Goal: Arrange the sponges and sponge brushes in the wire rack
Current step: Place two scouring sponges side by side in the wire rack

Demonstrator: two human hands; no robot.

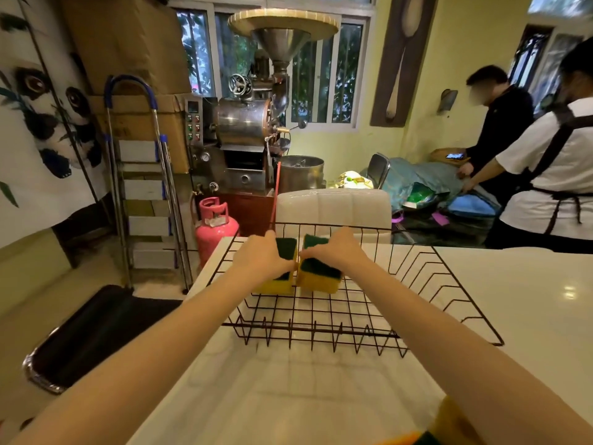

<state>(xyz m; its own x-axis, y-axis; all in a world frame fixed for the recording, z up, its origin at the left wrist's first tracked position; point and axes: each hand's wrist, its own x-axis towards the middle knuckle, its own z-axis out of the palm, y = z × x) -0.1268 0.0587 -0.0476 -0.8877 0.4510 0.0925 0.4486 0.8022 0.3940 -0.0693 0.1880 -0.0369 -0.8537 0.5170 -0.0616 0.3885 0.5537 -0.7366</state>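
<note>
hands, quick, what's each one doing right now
Left hand: closed on a yellow-and-green sponge.
Right hand: closed on another yellow-and-green sponge.

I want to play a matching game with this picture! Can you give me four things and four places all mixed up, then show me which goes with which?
Things:
1. sponges
2. pink gas bottle
3. wire rack
4. stepladder

Places:
A. on the white counter
B. on the floor, left of the counter
C. inside the rack, under the two hands
D. leaning by the cardboard boxes

Pairs: 1-C, 2-B, 3-A, 4-D

The left hand and right hand each rest on a sponge.
</note>
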